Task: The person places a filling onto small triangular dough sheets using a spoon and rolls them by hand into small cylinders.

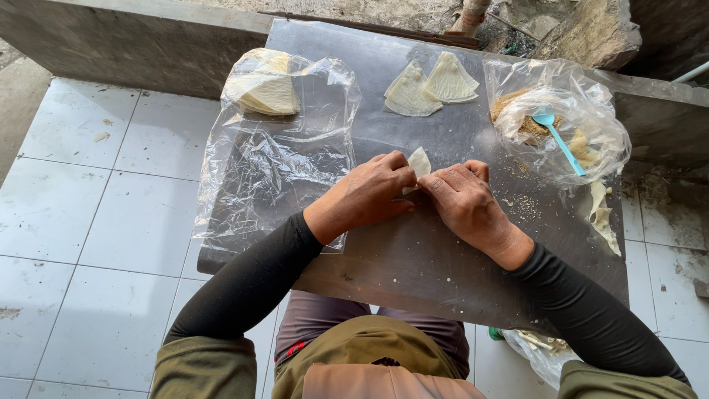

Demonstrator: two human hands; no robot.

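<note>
**Inspector:** State the position of the hands.

**Assistant:** Both work at the middle of the dark grey metal sheet [413,258] laid on the white tiled floor [96,222]. The left hand [369,196] and the right hand [465,203] meet, knuckles up, fingers curled together and pinched on one small pale folded pastry wrapper [419,161]. Only its upper corner shows above the fingertips; the rest is hidden beneath them.

**Inspector:** Step in hand?

**Assistant:** In my judgement, the folding or sealing of that wrapper. Whether filling is already inside cannot be told.

**Inspector:** Surroundings?

**Assistant:** Far and slightly right of the hands, two finished pale triangular folded pieces [428,89] lie touching each other on the sheet. Far left, a clear crumpled plastic bag [281,155] holds a stack of cream wrapper sheets [262,85] at its far end. Far right, a second clear plastic bag [583,111] holds brown crumbly filling [521,118] with a turquoise plastic spoon [557,137] resting in it. Pale dough scraps [602,214] lie near the right edge.

**Inspector:** What does the next move call for?

**Assistant:** Judged from the grip, firm, even pressure along the open edge so the seam closes without tearing the thin sheet, then a place beside the two finished pieces.
</note>
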